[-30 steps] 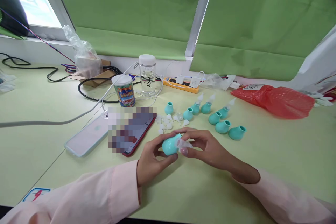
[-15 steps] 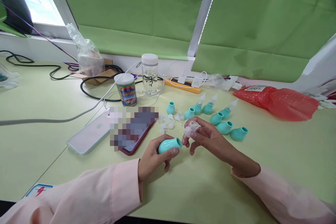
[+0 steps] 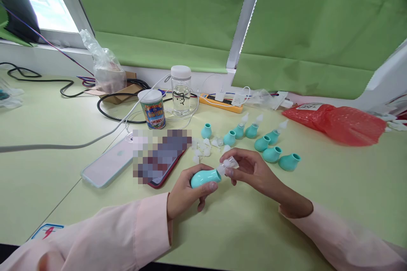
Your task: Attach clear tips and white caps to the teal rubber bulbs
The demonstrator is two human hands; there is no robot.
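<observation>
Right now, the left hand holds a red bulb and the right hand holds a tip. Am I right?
Not quite: the bulb is teal, not red; the head view shows it. The left hand holds it, the right hand the tip.

Glossy teal bulb (image 3: 202, 178) held sideways, open end toward three o'clock; translucent white nozzle (image 3: 226, 164) at its two o'clock.

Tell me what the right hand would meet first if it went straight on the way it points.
Likely the teal squeeze bulb in the left hand: the right hand points toward its open mouth, pinching a translucent nozzle. Whether they touch is unclear.
</observation>
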